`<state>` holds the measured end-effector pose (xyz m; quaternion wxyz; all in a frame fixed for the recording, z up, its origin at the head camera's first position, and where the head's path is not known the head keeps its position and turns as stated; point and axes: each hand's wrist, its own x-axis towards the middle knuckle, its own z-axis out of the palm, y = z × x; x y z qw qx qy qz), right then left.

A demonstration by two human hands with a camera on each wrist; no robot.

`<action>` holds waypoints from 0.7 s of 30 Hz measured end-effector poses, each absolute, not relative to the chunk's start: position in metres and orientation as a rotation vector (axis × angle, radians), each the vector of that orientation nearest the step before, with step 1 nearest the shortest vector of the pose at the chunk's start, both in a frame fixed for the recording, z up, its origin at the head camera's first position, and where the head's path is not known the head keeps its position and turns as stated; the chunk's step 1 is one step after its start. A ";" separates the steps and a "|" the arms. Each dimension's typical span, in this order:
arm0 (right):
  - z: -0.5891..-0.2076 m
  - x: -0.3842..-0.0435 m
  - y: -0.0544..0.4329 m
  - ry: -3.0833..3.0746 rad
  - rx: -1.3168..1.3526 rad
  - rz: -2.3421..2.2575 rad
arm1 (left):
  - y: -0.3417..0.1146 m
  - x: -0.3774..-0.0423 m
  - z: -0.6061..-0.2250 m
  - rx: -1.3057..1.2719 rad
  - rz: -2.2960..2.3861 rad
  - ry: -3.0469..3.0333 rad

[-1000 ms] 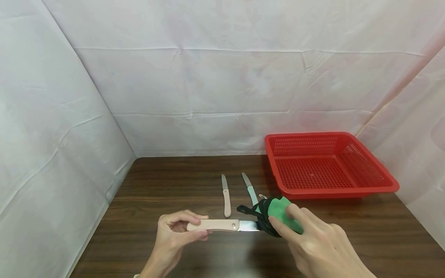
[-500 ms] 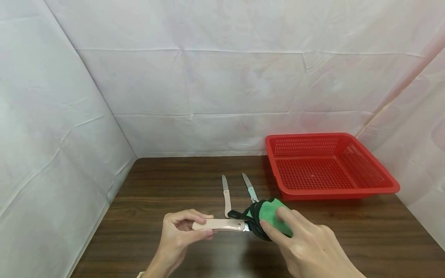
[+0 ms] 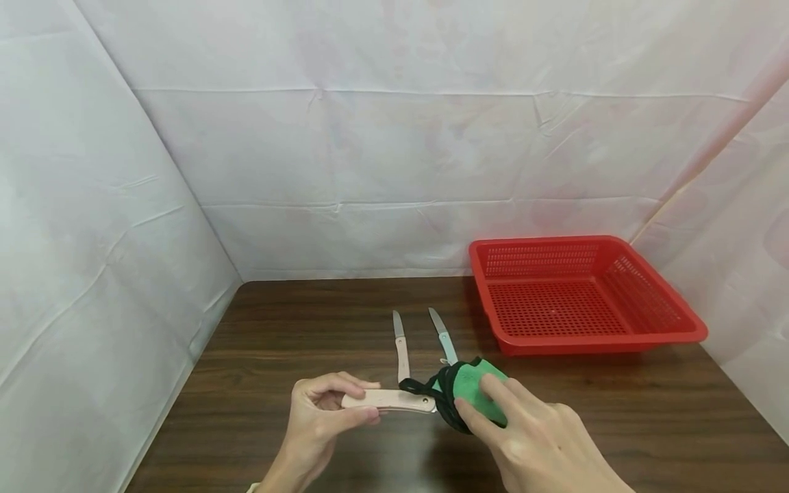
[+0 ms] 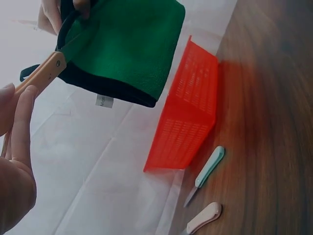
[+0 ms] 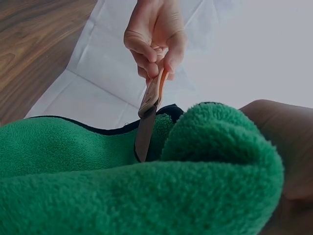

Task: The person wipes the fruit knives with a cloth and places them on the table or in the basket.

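A knife (image 3: 388, 399) with a pale peach handle is held up over the near part of the table (image 3: 296, 342), its handle lying almost level and its blade pointing to the right. The left hand (image 3: 317, 414) grips the butt end of the handle between thumb and fingers. In the right wrist view the blade (image 5: 145, 134) runs into a fold of a green cloth (image 3: 473, 385), which lies around it; the tip is hidden. The right hand (image 3: 530, 431) pinches the bunched cloth, thumb and fingers pressed into it. The cloth has a black edging, and a black cord (image 3: 418, 387) loops out over the front end of the handle. The left wrist view shows a small pale label (image 4: 104, 101) on the edging, its print too blurred to read.

Beyond the hands, two more knives lie on the table with their blades pointing away from the person: a peach-handled knife (image 3: 402, 356) on the left and a mint-handled knife (image 3: 444, 339) near it on the right. To the right of these stands a red plastic basket (image 3: 592, 340) with perforated sides and floor. The table is dark, wood-grained, and white sheets (image 3: 394, 150) with creases hang behind it and at both sides.
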<state>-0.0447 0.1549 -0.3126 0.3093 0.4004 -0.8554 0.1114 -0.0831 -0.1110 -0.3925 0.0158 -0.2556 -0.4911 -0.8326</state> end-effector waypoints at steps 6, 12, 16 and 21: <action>-0.314 -0.045 0.155 -2.243 1.052 0.287 | -0.112 -0.083 -0.393 -0.794 -2.582 -1.507; -0.313 -0.044 0.159 -2.288 1.059 0.275 | -0.115 -0.082 -0.395 -0.806 -2.606 -1.466; -0.313 -0.043 0.161 -2.336 1.063 0.258 | -0.119 -0.081 -0.398 -0.834 -2.615 -1.430; -0.315 -0.043 0.161 -2.329 1.053 0.244 | -0.124 -0.080 -0.402 -0.884 -2.628 -1.377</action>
